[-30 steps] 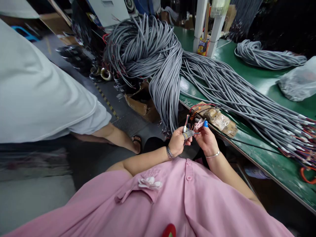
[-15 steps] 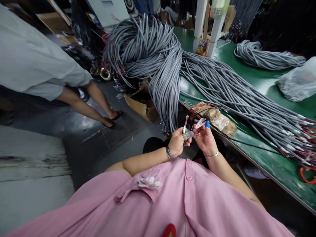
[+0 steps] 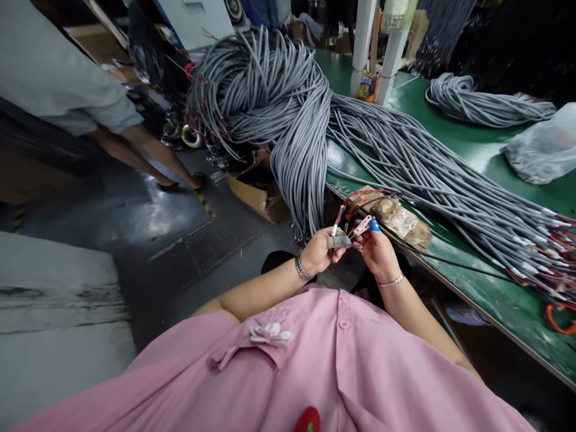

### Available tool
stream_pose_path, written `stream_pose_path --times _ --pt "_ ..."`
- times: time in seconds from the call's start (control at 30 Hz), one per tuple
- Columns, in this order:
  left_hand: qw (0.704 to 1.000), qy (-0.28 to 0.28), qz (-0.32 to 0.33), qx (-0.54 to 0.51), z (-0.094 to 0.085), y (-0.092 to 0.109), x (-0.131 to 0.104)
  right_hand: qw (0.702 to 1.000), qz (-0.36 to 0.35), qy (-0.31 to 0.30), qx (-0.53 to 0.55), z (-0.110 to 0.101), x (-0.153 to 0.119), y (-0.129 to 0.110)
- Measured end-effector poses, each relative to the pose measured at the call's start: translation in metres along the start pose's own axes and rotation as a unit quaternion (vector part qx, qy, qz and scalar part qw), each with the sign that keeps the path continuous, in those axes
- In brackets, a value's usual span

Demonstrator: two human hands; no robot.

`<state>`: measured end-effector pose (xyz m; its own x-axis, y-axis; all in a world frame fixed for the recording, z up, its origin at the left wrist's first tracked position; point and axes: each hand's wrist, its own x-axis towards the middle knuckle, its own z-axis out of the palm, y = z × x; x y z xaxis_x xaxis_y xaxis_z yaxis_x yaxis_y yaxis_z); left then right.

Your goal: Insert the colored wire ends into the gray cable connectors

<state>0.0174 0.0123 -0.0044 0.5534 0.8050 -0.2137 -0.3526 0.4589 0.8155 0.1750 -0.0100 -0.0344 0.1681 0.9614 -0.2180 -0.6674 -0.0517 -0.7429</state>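
My left hand [image 3: 318,253] is closed on a cable end, with a grey cover with a yellow band on its thumb [image 3: 338,242]. Thin coloured wires [image 3: 341,213] stick up from a white sleeve above its fingers. My right hand [image 3: 378,257], with a blue cover on one fingertip, pinches a small pink clip-like tool [image 3: 362,225] beside the wires. The hands almost meet in front of the bench edge. Fine wire tips lie between them, too small to tell apart.
Bundled grey cables [image 3: 265,90] drape over the green bench [image 3: 477,150]. A taped brown block [image 3: 405,223] lies at the bench edge. An open cardboard box [image 3: 256,195] stands below. To the left walks another person [image 3: 81,90]. A clear plastic bag [image 3: 542,147] sits right.
The other person has moved further left and away. My hands have shifted slightly, and the pink tool now shows more clearly, turned beside the wires.
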Motion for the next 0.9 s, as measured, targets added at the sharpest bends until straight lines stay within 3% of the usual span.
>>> stream_pose_path --times 0.1,0.17,0.37,0.9 --pt "0.999 -0.006 -0.021 -0.024 -0.001 0.001 0.007 0.992 -0.106 0.048 -0.049 -0.001 0.001 0.007" --pt "0.999 -0.006 -0.033 -0.037 -0.001 0.0 0.01 0.988 -0.128 0.058 -0.061 0.0 0.003 0.01" --pt "0.997 -0.011 -0.05 -0.058 -0.005 -0.004 0.015 0.999 0.013 -0.039 0.028 0.001 0.008 0.01" --pt "0.997 -0.007 -0.053 -0.06 -0.013 -0.013 0.016 0.995 0.02 -0.031 0.097 0.002 0.008 0.011"
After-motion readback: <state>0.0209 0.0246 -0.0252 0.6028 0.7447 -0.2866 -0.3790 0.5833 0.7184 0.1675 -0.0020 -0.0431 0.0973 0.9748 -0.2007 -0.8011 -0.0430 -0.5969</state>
